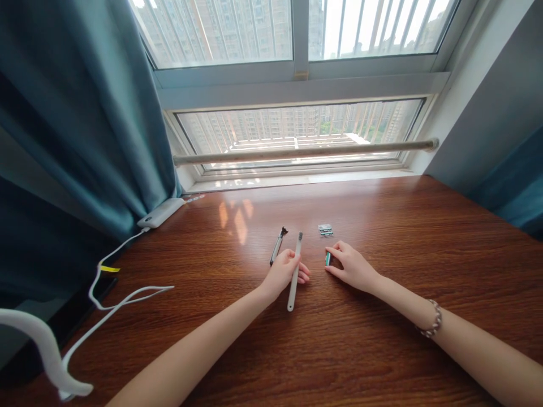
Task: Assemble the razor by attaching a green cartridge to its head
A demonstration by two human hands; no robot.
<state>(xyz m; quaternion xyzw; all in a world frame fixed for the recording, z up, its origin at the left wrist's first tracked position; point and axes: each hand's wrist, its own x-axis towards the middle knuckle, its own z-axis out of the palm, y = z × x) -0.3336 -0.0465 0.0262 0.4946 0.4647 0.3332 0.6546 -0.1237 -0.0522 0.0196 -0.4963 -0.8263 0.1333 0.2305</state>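
My left hand (282,273) is closed on a toothbrush (294,285), a pale handle with a hole at its lower end and dark bristles at the top. Just beyond that hand lies a razor (277,247) with a grey handle and a dark head, its lower end beside my fingers. Between the thumb and fingers of my right hand (345,264) is a small green-and-white razor cartridge (328,258), pinched at its two ends. More razor cartridges (326,230) in a small clear holder lie on the table a little farther away.
The brown wooden table (407,237) reaches to the window sill. At left, a white power strip (161,213) sits by the blue curtain (76,102), with a white cable (99,282) trailing over the table. A white curved thing (38,339) stands at the near left edge.
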